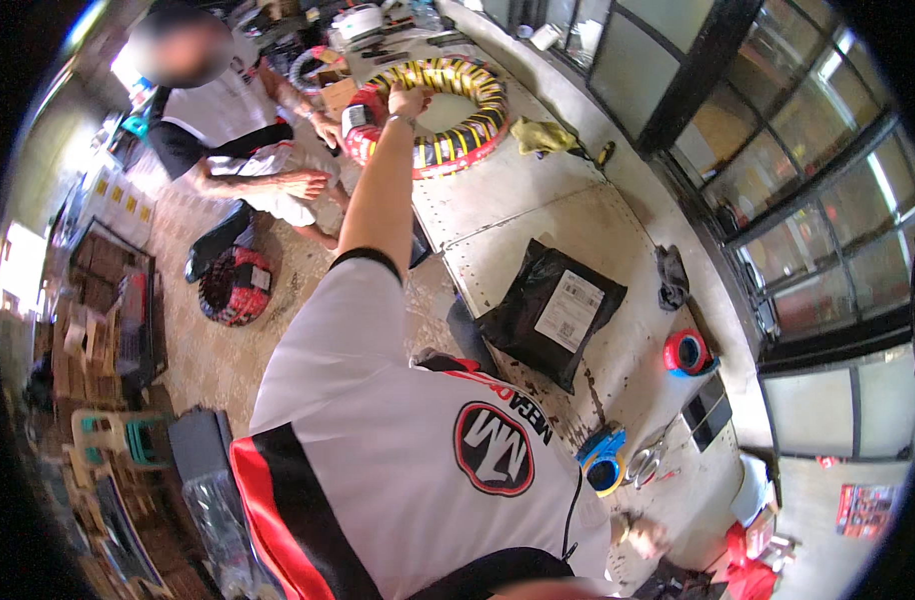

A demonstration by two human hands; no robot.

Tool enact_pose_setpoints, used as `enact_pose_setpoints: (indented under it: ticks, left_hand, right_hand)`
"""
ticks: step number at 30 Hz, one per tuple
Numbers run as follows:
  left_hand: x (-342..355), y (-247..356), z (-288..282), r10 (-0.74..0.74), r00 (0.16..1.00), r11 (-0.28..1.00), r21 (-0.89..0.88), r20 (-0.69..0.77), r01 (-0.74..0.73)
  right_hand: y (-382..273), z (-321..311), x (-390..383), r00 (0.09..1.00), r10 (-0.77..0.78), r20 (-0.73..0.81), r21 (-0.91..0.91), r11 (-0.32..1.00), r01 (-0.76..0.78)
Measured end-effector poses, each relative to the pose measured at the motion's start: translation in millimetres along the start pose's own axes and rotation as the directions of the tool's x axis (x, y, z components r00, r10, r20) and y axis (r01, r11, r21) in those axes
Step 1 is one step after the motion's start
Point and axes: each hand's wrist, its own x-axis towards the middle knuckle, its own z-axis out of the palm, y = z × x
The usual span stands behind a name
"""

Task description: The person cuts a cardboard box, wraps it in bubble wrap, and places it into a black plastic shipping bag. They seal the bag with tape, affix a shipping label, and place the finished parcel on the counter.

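Observation:
My left arm reaches far across the table, and my left hand [409,101] is curled over the left side of a tire [475,90] wrapped in yellow, black and red. Its fingertips are only partly visible. Low at the right, my right hand [646,538] is smeared by motion near the table's near end; its fingers cannot be made out. Closest to it are scissors [645,466] and a blue tape dispenser [605,468]. Between my two hands lies a black plastic parcel [518,318] bearing a white label.
A co-worker [223,120] sits left of the tire, one hand near it. Along the table's right side are a yellowish cloth [543,137], a grey cloth [671,277], a red tape roll [688,352] and a dark flat panel [707,412]. Another wrapped tire [248,285] lies on the floor.

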Motion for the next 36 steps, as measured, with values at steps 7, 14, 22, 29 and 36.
enact_pose_setpoints:
  ticks: [7,14,22,29,36]
  left_hand:
    - [-149,-137,-21,-0.300,0.694,0.878,-0.095,0.655,0.469]
    - [-338,-221,-40,-0.498,0.346,0.867,0.458,0.795,0.196]
    - [-377,-232,10,-0.189,0.096,0.815,0.211,0.977,-0.540]
    - [-357,-210,73,-0.218,0.080,0.807,0.226,0.973,-0.545]
    - [-312,-120,152,0.043,0.352,0.349,0.316,0.935,-0.882]
  right_hand:
    - [-126,32,-153,0.945,-0.024,0.325,0.288,0.955,-0.075]
    - [-152,78,-191,0.563,-0.236,0.792,0.272,0.962,0.020]
    - [-143,87,-201,0.431,-0.130,0.893,0.175,0.982,-0.066]
    - [-149,123,-176,0.435,0.009,0.900,0.102,0.968,-0.231]
    - [-199,165,-126,0.582,-0.361,0.729,0.234,0.930,0.283]
